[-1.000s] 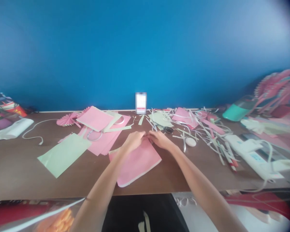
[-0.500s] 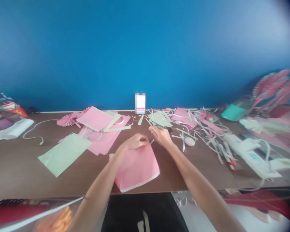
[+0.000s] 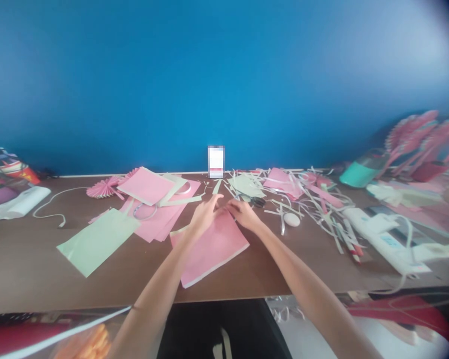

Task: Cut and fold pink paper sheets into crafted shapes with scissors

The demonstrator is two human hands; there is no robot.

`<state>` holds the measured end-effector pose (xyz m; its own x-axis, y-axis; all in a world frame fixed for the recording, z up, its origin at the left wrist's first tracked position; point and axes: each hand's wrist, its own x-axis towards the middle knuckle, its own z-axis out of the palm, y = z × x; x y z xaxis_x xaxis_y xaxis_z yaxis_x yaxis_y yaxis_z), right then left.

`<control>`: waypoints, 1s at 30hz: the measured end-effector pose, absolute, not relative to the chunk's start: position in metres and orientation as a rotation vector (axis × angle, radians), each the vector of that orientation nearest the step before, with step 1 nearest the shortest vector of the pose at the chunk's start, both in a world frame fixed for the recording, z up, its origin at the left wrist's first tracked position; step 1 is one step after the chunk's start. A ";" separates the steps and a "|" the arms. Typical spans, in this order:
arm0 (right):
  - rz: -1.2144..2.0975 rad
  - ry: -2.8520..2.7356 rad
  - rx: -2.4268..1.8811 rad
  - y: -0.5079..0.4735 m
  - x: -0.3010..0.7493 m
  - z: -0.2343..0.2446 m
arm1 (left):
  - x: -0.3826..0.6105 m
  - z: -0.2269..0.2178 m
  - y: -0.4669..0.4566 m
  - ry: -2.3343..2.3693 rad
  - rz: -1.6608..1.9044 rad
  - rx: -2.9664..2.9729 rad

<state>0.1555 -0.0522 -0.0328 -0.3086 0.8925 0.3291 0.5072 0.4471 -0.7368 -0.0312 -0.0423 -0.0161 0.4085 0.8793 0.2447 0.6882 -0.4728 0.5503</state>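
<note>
- Pink paper sheet (image 3: 215,247) lies flat on the brown table (image 3: 30,269) directly in front of me, its near corner close to the table's front edge.
- My left hand (image 3: 205,213) rests on the sheet's far edge. The fingers are stretched out and mostly open, pressing down rather than gripping anything.
- My right hand (image 3: 243,215) sits just beside it on the sheet's far corner, its fingertips nearly touching those of the left. The fingers are loosely bent, and I cannot tell whether they pinch the paper.
- To the left, a pale green sheet (image 3: 97,240) lies apart from the pink one. A pile of more pink sheets (image 3: 155,219) sits behind it, and a folded pink paper fan (image 3: 102,187) is near the wall.
- To the right, a tangle of cut paper strips (image 3: 318,199) spreads across the table. A small white oval object (image 3: 292,219) lies near my right hand, and a white glue gun (image 3: 381,237) is farther off.
</note>
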 end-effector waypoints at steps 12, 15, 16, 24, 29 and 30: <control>0.599 -1.839 -1.206 -0.046 0.160 -0.039 | -0.029 -0.012 -0.047 1.406 0.716 2.384; 0.414 -1.722 -1.378 -0.041 0.173 -0.041 | -0.036 -0.013 -0.042 1.489 0.742 2.370; 0.368 -1.689 -1.443 -0.040 0.178 -0.041 | -0.040 -0.014 -0.040 1.500 0.747 2.353; 0.080 -1.717 -1.776 -0.038 0.195 -0.040 | -0.061 -0.018 -0.024 1.436 0.766 2.260; -0.082 -1.839 -1.874 -0.043 0.195 -0.035 | -0.064 -0.022 -0.023 1.213 0.729 2.194; -0.139 -1.890 -1.844 -0.045 0.194 -0.034 | -0.064 -0.023 -0.022 1.198 0.724 2.183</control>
